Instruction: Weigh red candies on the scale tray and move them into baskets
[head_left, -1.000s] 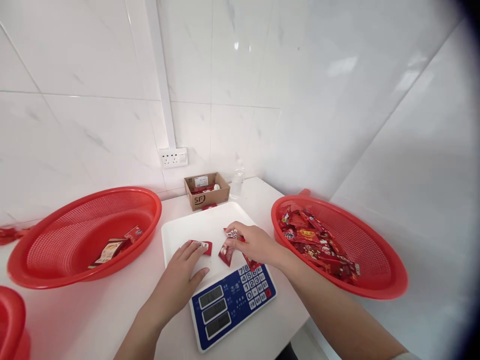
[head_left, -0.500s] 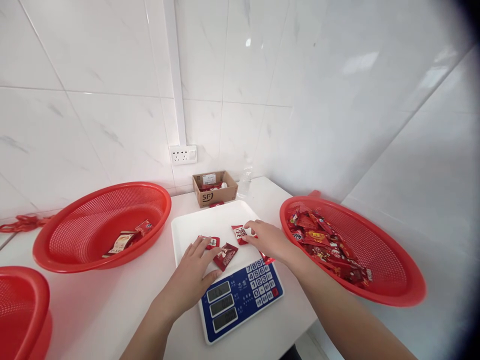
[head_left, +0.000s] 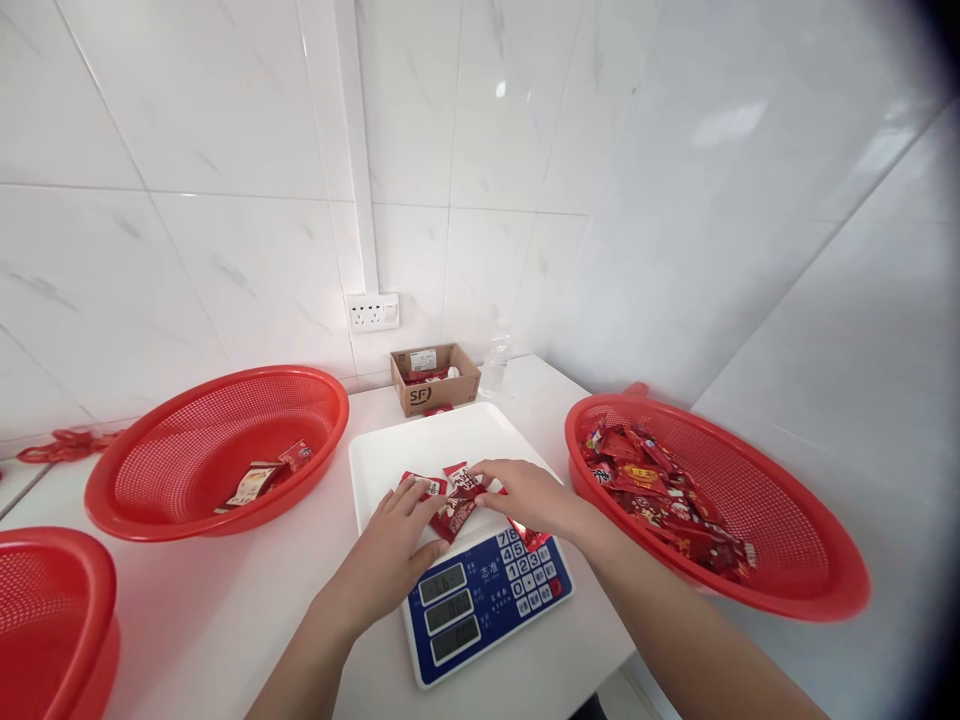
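Note:
A white weighing scale [head_left: 420, 438] with a blue keypad panel stands on the table, several small red snack packets on its pan. My left hand [head_left: 394, 550] lies with fingers spread, fingertips touching a red packet with a white label [head_left: 433, 486] and a dark red packet [head_left: 453, 514]. From the right, the thumb and fingers of my right hand [head_left: 529, 495] are closed on the edge of a red-and-white packet [head_left: 462, 477], which lies against the dark red one. Another shiny red packet [head_left: 529, 536] sits partly over the keypad, below my right hand.
On the right, a red basket [head_left: 806, 520] holds a heap of red packets. At left stands another red basket [head_left: 135, 510] with a few packets, and part of a third [head_left: 97, 570]. Behind the scale are a cardboard box [head_left: 442, 395] and a clear plastic bottle [head_left: 496, 362].
My right hand has moved left with the red-and-white packet, bringing it up to the other packets. The shiny red packet over the keypad shows more. My left hand has barely moved.

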